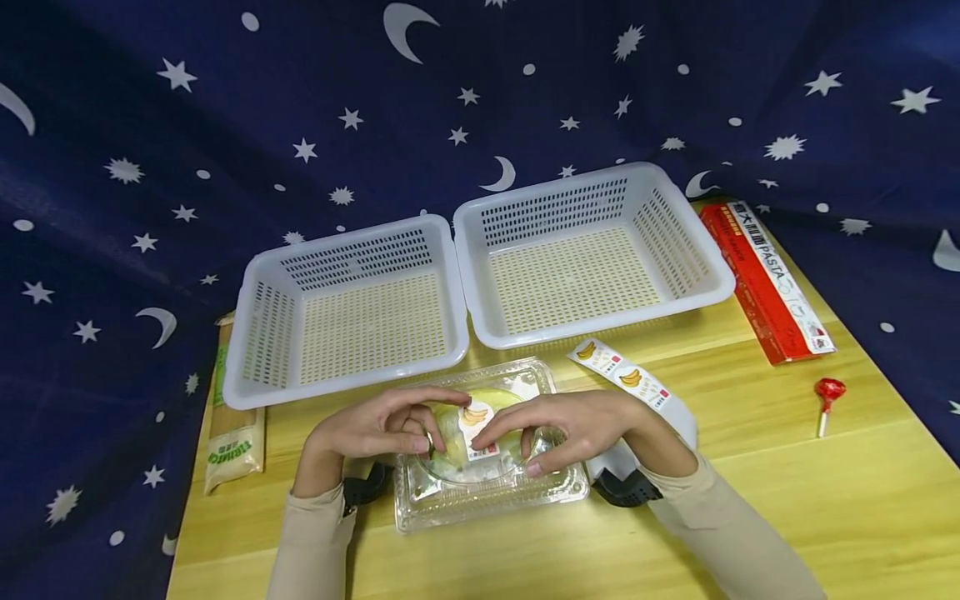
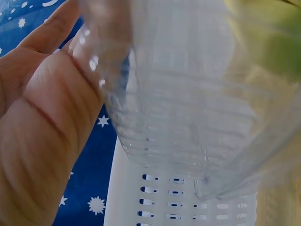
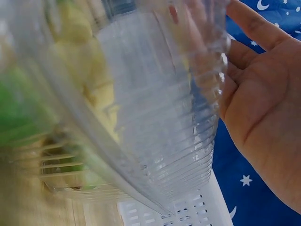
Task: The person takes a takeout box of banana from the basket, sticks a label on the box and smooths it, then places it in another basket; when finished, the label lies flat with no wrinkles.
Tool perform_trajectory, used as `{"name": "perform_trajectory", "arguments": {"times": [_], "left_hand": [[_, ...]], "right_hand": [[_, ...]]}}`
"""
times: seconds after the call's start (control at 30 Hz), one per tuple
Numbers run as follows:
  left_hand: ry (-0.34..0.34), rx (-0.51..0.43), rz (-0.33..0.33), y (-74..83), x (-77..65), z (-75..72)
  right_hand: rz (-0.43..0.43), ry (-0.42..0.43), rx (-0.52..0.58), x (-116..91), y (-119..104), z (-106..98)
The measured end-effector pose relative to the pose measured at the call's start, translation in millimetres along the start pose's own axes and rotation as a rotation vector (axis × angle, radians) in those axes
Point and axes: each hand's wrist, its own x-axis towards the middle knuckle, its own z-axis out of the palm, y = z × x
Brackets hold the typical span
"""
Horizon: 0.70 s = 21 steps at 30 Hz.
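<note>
Hands apart, left hand (image 1: 375, 425) and right hand (image 1: 581, 421) loosely bent, clamped on nothing, fingertips at banana label (image 1: 471, 417) atop clear container (image 1: 495, 506) on tabletop (image 1: 825, 500), just before two white baskets (image 1: 600, 323); uneven pressing could crease the label or flex thin plastic beneath.

"PASTA" stands out in print on the red-and-white pasta box (image 1: 768, 283).
Its white strip also carries the Chinese 意大利面. The banana sticker (image 1: 472, 415) on the clear plastic container (image 1: 420, 510) and two matching labels on the sticker strip (image 1: 633, 379) bear red marks and Chinese print too small to read; the noodle packet's (image 1: 236, 450) green lettering is unclear.
</note>
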Motion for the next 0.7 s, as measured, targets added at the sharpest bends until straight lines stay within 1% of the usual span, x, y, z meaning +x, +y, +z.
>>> {"name": "perform_trajectory", "arguments": {"times": [0.17,0.33,0.57,0.7], "left_hand": [[-0.011,-0.015,0.012,-0.2,0.1,-0.3],[-0.006,-0.023,-0.004,0.0,0.0,-0.5],[-0.004,-0.031,-0.015,-0.3,0.5,-1.4],[-0.001,-0.021,-0.019,-0.2,-0.8,-1.8]], "right_hand": [[0.034,-0.001,-0.002,-0.7,0.1,-0.6],[0.049,-0.002,-0.005,-0.8,0.0,-1.1],[0.047,0.006,-0.010,-1.0,1.1,-1.2],[0.048,0.008,-0.006,-0.4,1.1,-0.9]]}}
